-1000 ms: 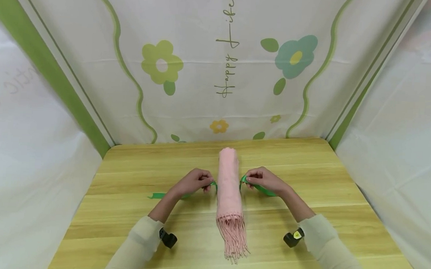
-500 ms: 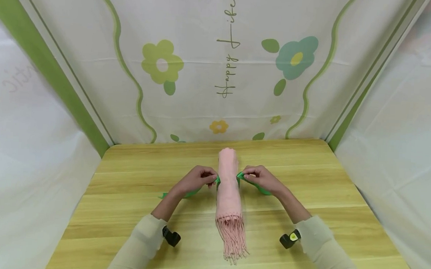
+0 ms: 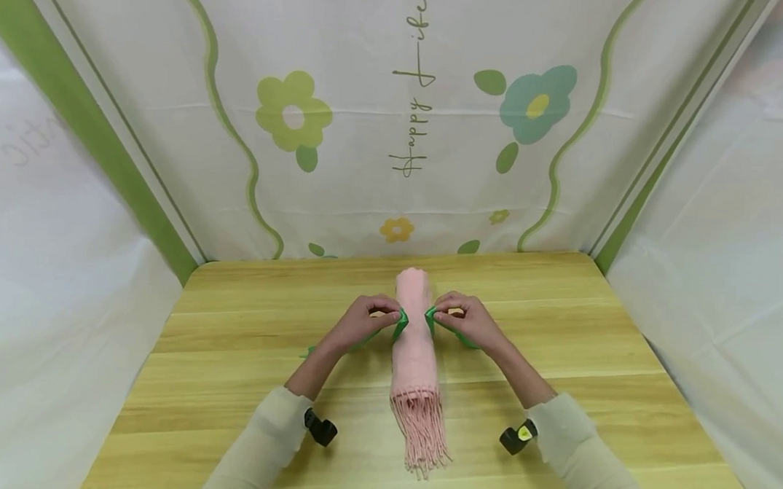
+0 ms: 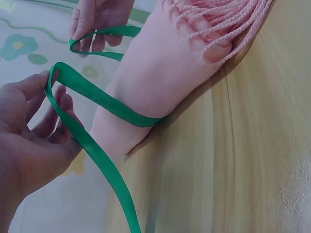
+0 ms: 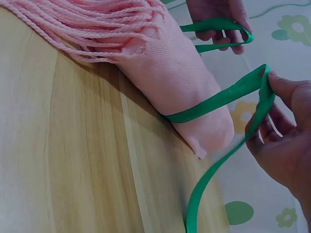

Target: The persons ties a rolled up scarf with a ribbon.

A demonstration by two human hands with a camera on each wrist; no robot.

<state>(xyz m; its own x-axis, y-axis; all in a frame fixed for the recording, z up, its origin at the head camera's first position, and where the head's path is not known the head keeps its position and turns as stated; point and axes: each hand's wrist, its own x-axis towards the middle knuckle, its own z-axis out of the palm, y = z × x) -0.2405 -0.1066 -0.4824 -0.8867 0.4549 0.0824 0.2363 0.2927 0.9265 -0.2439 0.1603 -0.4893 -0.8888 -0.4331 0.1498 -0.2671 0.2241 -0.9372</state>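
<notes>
A pink scarf [image 3: 416, 355], rolled into a cylinder with its fringe toward the person, lies lengthwise on the wooden table. A green ribbon [image 4: 114, 104] passes beneath the roll and comes up along both sides. My left hand [image 3: 365, 322] pinches one side of the ribbon between thumb and fingertips, raised at the roll's left flank. At the right flank, my right hand [image 3: 470, 322] pinches the other side in the same way. Beyond each pinch the ribbon's loose end hangs down, as the right wrist view shows of the ribbon [image 5: 204, 179] by the right hand.
The wooden table [image 3: 227, 412] spreads out on both sides of the roll. A pale printed curtain [image 3: 373, 68] with flowers stands behind it, and white sheets [image 3: 723, 303] close off the sides. Black wrist cameras [image 3: 321, 427] sit at both sleeves.
Both hands have moved up and inward with the ribbon, from beside the roll to over its edges. The loose ribbon end on the left has been drawn in toward the roll.
</notes>
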